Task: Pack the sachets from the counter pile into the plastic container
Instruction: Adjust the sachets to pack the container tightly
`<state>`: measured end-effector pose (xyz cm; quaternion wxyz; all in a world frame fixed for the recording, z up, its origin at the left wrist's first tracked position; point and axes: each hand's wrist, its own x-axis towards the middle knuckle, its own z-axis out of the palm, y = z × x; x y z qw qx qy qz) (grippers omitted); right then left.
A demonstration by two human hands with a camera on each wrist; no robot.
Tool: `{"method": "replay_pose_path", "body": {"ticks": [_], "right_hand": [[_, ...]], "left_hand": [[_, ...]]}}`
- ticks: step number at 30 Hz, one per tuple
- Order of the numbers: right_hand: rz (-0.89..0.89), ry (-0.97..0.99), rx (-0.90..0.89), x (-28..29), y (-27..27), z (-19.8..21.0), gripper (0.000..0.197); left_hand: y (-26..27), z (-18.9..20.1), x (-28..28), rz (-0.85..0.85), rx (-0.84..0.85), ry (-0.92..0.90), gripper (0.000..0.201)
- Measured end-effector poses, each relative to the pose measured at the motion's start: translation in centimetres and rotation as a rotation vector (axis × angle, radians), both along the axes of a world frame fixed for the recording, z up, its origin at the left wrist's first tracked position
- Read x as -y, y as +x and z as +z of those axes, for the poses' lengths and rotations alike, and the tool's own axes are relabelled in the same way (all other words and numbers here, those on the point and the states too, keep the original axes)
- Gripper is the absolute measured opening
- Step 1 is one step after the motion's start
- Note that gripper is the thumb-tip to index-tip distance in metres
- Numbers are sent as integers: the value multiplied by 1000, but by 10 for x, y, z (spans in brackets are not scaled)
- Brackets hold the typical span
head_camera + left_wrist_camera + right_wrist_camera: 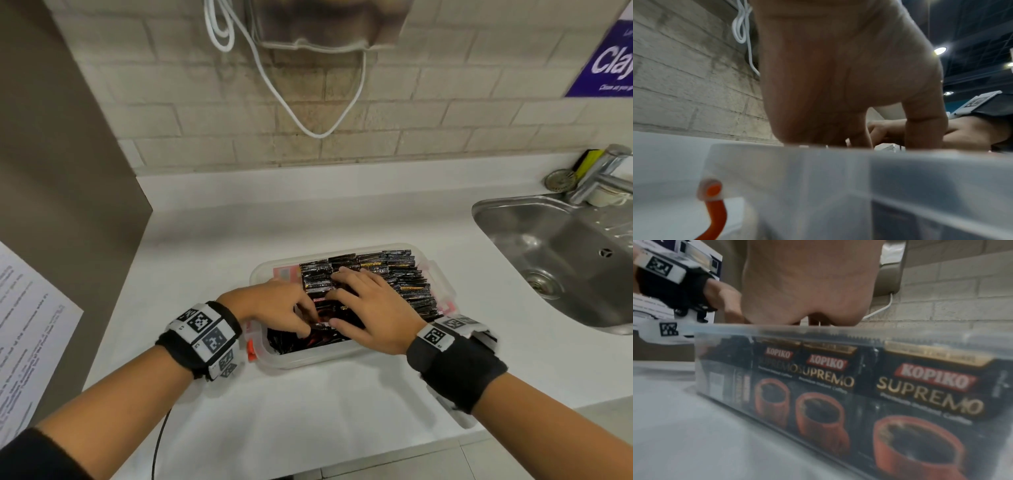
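Observation:
A clear plastic container (308, 359) stands on the white counter (308, 411), packed with rows of upright black Kopiko sachets (394, 270). My left hand (301, 322) reaches in at the near left end, fingers curled down onto a few loose sachets (322, 303). My right hand (363, 301) lies over the same spot with its fingers spread on the sachet tops and its thumb beside the left fingers. The right wrist view shows sachets (920, 386) through the container wall (777, 332), with the palm (807, 280) above. In the left wrist view the fingertips are hidden behind the rim (838, 152).
A steel sink (565, 246) with a tap (603, 174) lies to the right. A brown panel (51, 171) with a printed sheet (27, 325) closes the left side. A white cable (308, 120) hangs on the tiled wall. An orange latch (251, 351) sticks out at the container's left end.

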<state>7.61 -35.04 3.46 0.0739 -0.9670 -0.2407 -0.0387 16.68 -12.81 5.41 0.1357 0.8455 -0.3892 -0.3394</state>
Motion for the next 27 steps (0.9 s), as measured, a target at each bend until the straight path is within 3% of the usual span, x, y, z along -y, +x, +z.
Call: {"method": "replay_pose_path", "body": {"ticks": [6, 8, 14, 17, 20, 23, 25, 27], "right_hand": [[-62, -10, -56, 2, -5, -7, 58], [-74, -18, -49, 2, -5, -9, 59], [-84, 36, -41, 2, -5, -10, 55], [-84, 65, -40, 2, -6, -12, 54], [-83, 98, -30, 3, -6, -13, 54], [-79, 119, -6, 3, -6, -13, 54], [-78, 133, 6, 3, -7, -13, 58], [-91, 164, 14, 4, -7, -12, 60]], "left_hand": [[-7, 1, 5, -70, 83, 34, 23], [-5, 5, 2, -50, 65, -38, 19], [5, 24, -14, 113, 140, -350, 33], [6, 34, -19, 115, 164, -404, 36], [6, 39, -19, 123, 90, -381, 45], [2, 39, -20, 169, -41, -368, 33], [1, 38, -20, 206, -142, -402, 37], [0, 33, -17, 236, -132, -471, 29]]}}
